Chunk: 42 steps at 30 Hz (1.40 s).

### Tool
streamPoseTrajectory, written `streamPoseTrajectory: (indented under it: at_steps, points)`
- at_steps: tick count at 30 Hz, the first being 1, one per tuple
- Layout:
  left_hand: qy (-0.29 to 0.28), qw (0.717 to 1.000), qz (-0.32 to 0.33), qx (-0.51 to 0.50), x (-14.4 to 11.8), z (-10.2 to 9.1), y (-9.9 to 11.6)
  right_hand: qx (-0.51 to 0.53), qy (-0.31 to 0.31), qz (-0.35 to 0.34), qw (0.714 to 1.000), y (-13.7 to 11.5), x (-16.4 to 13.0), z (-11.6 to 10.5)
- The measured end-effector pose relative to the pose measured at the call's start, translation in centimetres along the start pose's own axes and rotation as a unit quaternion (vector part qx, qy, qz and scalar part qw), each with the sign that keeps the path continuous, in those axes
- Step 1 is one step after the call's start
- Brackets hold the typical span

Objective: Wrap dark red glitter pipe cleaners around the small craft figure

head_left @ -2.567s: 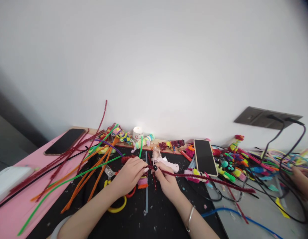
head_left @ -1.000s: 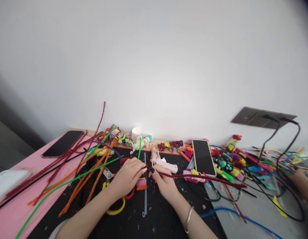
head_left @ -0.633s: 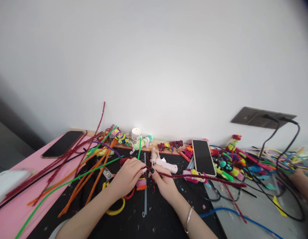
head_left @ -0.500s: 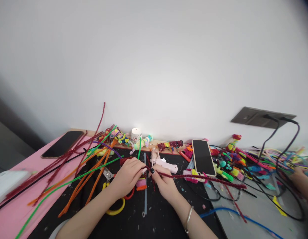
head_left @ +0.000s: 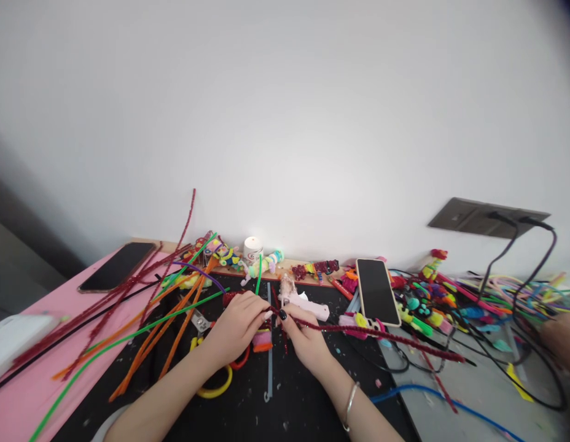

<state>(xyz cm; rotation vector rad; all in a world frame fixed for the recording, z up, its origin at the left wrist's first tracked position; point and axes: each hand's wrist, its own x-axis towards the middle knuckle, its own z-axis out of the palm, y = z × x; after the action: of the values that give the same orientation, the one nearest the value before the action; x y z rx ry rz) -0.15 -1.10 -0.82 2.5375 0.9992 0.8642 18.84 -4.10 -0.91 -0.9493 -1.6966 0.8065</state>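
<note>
My right hand [head_left: 304,336] pinches a dark red pipe cleaner [head_left: 381,333], whose long free end stretches off to the right. Close beside it, my left hand [head_left: 239,325] has its fingers closed on the same pipe cleaner, and the fingertips of both hands almost meet. A coiled dark red piece [head_left: 228,298] shows behind the left fingers; how it joins the strand is hidden. Just beyond my hands lies a pale pink glue gun [head_left: 308,305]. Below the left fingertips sits a pink and orange pipe-cleaner piece [head_left: 261,341], and a grey-blue glue stick [head_left: 269,371] lies on the black mat [head_left: 308,399].
Scissors with a yellow handle [head_left: 215,388] lie under my left forearm. Orange pipe cleaners [head_left: 149,344] and a dark phone [head_left: 117,267] are at left; a white-framed phone [head_left: 378,291] is at right. Black cables [head_left: 540,264] hang from the outlet. Another person's hand [head_left: 561,337] is at the far right.
The free end of the dark red pipe cleaner has swung slightly right and down. Both my hands stay nearly in place. The other person's hand has shifted a little.
</note>
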Motion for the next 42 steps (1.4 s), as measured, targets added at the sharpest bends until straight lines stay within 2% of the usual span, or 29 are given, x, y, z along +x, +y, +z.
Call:
streamPoseTrajectory:
  at_steps: [5,9,14,19,26,42]
  points:
    - [0.011,1.000,0.003,-0.009,0.0,0.0,0.1,-0.007,0.016,0.022,1.000,0.4,-0.3,0.0]
    - [0.019,1.000,0.000,-0.014,0.0,-0.1,0.2,0.003,0.053,0.048,0.997,1.0,-0.4,0.0]
    - [0.025,0.999,-0.019,-0.024,0.0,-0.2,0.2,-0.019,0.089,0.039,0.995,1.1,-0.3,0.0]
    - [0.042,0.999,-0.020,-0.016,-0.2,0.0,0.0,-0.052,0.067,0.002,0.996,0.6,-0.3,0.1]
    - [0.052,0.998,-0.025,-0.008,-0.2,0.0,0.1,-0.092,0.046,-0.011,0.995,0.6,-0.6,0.3]
    - [0.073,0.997,-0.014,-0.007,-0.2,-0.1,0.5,-0.084,0.031,-0.012,0.996,0.5,-0.6,0.3]
